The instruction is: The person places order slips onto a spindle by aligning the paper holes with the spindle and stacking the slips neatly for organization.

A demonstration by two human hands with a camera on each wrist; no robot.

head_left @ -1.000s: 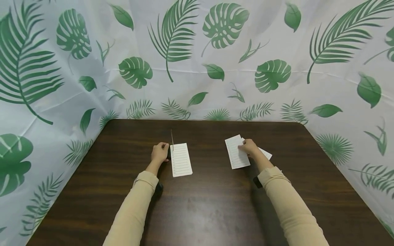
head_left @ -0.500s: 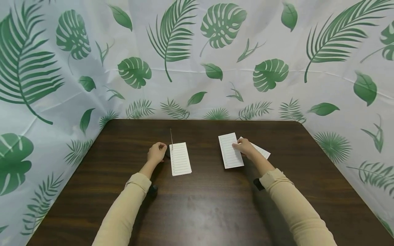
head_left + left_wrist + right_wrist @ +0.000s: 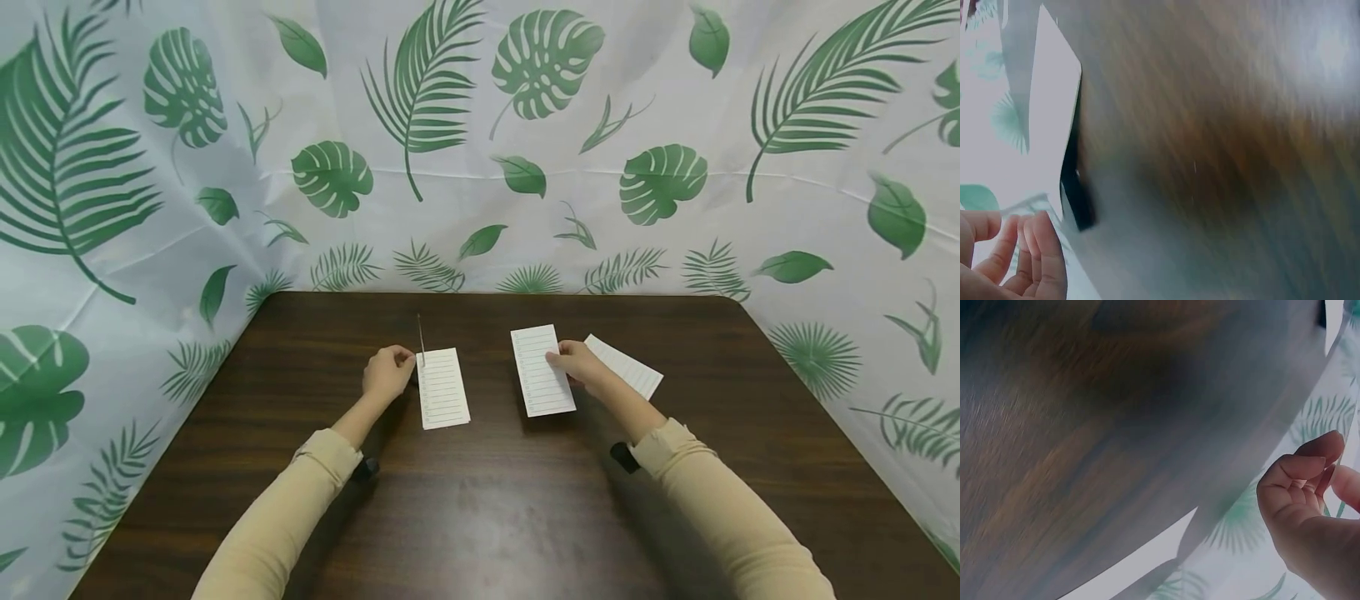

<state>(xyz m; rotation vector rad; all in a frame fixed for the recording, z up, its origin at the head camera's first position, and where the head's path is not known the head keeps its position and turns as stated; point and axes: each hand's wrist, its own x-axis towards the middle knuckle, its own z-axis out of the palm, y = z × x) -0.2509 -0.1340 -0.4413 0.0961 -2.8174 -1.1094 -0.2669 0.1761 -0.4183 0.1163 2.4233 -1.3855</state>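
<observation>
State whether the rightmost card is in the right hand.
No: the right hand grips another card, while the rightmost card lies on the table.

2 cream sleeves [image 3: 273,521], turned-up cuffs [image 3: 663,446]; 2 black wrist units [image 3: 365,469].

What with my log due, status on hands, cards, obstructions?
Right hand pinches lined card. Left hand at card stack's left edge. Loose card partly behind right forearm. Thin rod upright at stack's far end; no obstacle seen.

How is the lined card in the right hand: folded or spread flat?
Spread flat: in the head view, the lined card shows one rectangle, no visible crease.
</observation>
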